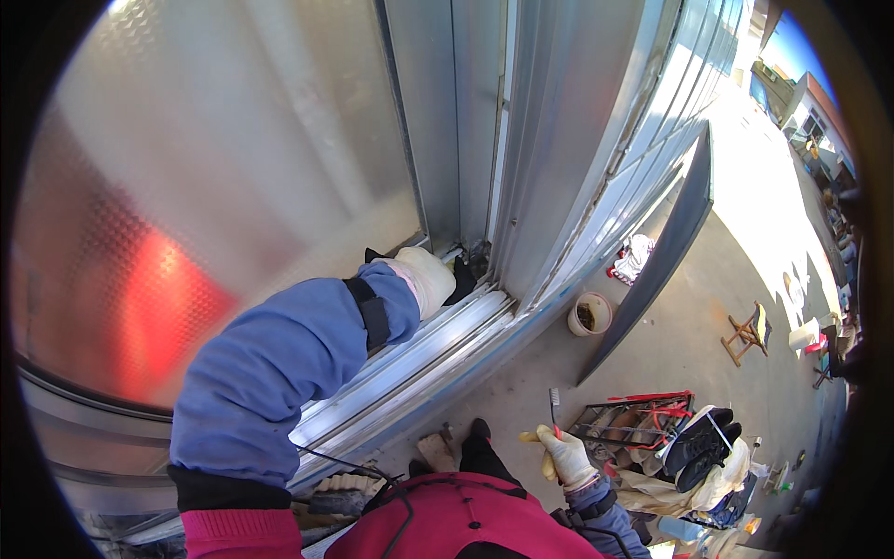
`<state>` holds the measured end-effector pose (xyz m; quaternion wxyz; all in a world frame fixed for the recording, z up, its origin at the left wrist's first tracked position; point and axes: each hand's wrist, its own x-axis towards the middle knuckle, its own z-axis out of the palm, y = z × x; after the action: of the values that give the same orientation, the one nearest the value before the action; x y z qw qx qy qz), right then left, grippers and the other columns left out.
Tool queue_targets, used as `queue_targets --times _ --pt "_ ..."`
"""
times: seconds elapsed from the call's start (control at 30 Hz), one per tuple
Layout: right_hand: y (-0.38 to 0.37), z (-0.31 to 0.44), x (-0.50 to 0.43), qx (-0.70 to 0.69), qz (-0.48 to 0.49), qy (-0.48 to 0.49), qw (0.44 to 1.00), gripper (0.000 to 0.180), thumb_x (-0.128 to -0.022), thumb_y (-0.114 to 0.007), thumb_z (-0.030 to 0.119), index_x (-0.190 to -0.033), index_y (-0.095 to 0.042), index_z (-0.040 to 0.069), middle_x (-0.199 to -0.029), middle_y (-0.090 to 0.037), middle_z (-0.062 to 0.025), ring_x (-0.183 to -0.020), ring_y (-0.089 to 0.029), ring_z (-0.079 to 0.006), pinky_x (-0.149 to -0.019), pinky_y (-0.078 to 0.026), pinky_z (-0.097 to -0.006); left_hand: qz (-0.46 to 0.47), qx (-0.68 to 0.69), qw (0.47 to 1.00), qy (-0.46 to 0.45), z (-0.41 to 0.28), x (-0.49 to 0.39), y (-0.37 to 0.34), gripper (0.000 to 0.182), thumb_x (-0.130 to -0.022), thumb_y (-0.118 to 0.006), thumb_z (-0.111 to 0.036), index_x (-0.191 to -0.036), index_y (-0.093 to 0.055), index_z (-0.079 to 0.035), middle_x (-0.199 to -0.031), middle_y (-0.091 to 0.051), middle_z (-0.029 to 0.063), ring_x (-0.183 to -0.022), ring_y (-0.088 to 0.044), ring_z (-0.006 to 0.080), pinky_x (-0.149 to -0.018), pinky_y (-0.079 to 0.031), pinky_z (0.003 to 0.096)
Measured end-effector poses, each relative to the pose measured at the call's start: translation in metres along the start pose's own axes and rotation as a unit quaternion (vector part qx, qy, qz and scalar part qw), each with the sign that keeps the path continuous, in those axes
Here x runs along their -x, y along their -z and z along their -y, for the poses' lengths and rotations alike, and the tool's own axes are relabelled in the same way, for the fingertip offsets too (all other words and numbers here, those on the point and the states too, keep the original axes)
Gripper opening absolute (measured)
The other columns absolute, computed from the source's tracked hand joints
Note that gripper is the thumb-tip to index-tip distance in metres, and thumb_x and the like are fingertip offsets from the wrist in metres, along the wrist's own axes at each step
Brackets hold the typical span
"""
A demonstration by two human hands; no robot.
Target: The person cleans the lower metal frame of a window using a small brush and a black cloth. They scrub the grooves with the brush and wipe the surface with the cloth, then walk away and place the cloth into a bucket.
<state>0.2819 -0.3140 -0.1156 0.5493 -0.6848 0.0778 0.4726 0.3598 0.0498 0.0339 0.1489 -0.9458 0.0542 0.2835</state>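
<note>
My left hand, in a whitish glove, is down in the corner of an aluminium window frame. Black cloth sticks out on both sides of it, and the hand appears closed over this cloth; most of the fingers are hidden. Just in front of the hand runs the metal sill track, and a dark, dirty patch fills the corner beyond. Lower right, my right hand, also gloved, grips the red handle of a toothbrush, whose bristle head points up, away from the frame.
A patterned glass pane stands close on the left. On the concrete ground are a dark leaning panel, a pinkish bucket, a folding stool, and a metal rack beside black shoes. A brick lies near my feet.
</note>
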Motion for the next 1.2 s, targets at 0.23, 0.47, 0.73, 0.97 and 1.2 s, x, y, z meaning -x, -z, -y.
queue_targets --times 0.23,0.47,0.73,0.97,1.2 --pt "-0.002 -0.002 -0.002 0.002 0.0 0.007 1.0 0.046 -0.105 -0.05 0.04 -0.108 -0.074 0.001 -0.044 -0.048 -0.0006 -0.035 -0.041 -0.0106 -0.038 -0.031 -0.0246 -0.095 0.096 0.989 0.053 -0.004 0.011 -0.013 0.034 -0.088 -0.058 -0.015 -0.12 -0.065 -0.003 -0.097 -0.073 0.0133 -0.088 -0.072 0.0328 -0.074 -0.057 0.0433" --pt "-0.011 -0.001 -0.007 0.034 0.01 -0.002 0.999 0.045 -0.105 -0.05 0.039 -0.106 -0.075 0.002 -0.045 -0.049 -0.0009 -0.035 -0.042 -0.0112 -0.038 -0.032 -0.025 -0.184 0.17 0.962 0.106 -0.001 0.024 -0.017 0.082 -0.087 -0.068 -0.028 -0.157 -0.027 -0.013 -0.106 -0.067 0.0129 -0.097 -0.069 0.031 -0.079 -0.055 0.0416" --pt "-0.008 -0.007 -0.011 0.026 0.006 0.004 1.0 0.045 -0.104 -0.051 0.04 -0.106 -0.075 0.002 -0.045 -0.049 -0.0007 -0.035 -0.043 -0.0111 -0.038 -0.033 -0.025 -0.121 0.175 0.968 0.136 0.012 0.059 -0.029 0.037 -0.086 -0.066 -0.029 -0.119 -0.066 -0.012 -0.102 -0.071 0.0149 -0.092 -0.069 0.0338 -0.081 -0.055 0.0444" --pt "-0.007 -0.01 -0.018 0.024 0.0 -0.008 1.0 0.043 -0.103 -0.055 0.04 -0.106 -0.075 0.002 -0.045 -0.05 -0.0005 -0.035 -0.043 -0.0109 -0.037 -0.032 -0.0251 -0.087 0.159 0.979 0.094 0.001 0.045 -0.031 0.026 -0.088 -0.061 -0.022 -0.103 -0.071 -0.003 -0.099 -0.072 0.0197 -0.093 -0.071 0.036 -0.08 -0.056 0.045" --pt "-0.003 -0.014 -0.019 0.026 0.01 -0.025 0.999 0.038 -0.099 -0.061 0.04 -0.102 -0.075 0.005 -0.05 -0.054 -0.0034 -0.039 -0.048 -0.0124 -0.04 -0.038 -0.0262 -0.16 0.153 0.975 0.038 0.0 0.028 -0.036 0.023 -0.088 -0.055 -0.017 -0.1 -0.066 0.0 -0.094 -0.071 0.0188 -0.088 -0.07 0.0355 -0.074 -0.056 0.0449"
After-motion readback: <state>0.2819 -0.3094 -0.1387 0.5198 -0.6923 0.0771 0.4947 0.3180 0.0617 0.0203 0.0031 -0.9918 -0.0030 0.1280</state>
